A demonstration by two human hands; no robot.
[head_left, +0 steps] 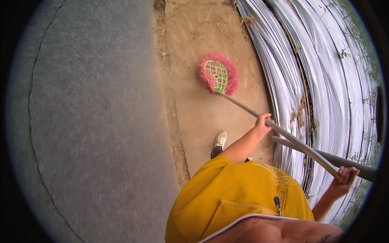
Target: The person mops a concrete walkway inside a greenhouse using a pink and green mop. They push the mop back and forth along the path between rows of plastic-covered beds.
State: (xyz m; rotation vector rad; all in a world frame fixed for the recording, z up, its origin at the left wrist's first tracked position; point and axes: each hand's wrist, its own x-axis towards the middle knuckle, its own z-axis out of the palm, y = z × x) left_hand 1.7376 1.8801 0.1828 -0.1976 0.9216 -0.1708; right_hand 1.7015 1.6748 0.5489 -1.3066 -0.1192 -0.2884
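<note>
A long-handled mop with a fluffy pink head on a green lattice frame [216, 75] slants across my front. Its head is over the brown ground strip ahead of me; whether it touches the ground I cannot tell. My left hand [264, 120] is closed round the grey handle [291, 139] about midway along. Farther back to the right, my right hand [344, 179] grips the handle near its end. Under that rear part of the handle runs a thicker dark grey pole or pipe [348, 162], apart from my left hand.
Grey pavement [93, 113] with a long crack lies to the left. I stand on a bare brown strip [202, 121], one light shoe [220, 139] showing. Rows of wrinkled white plastic sheeting [287, 77] run along the right, with green plants at the far edge.
</note>
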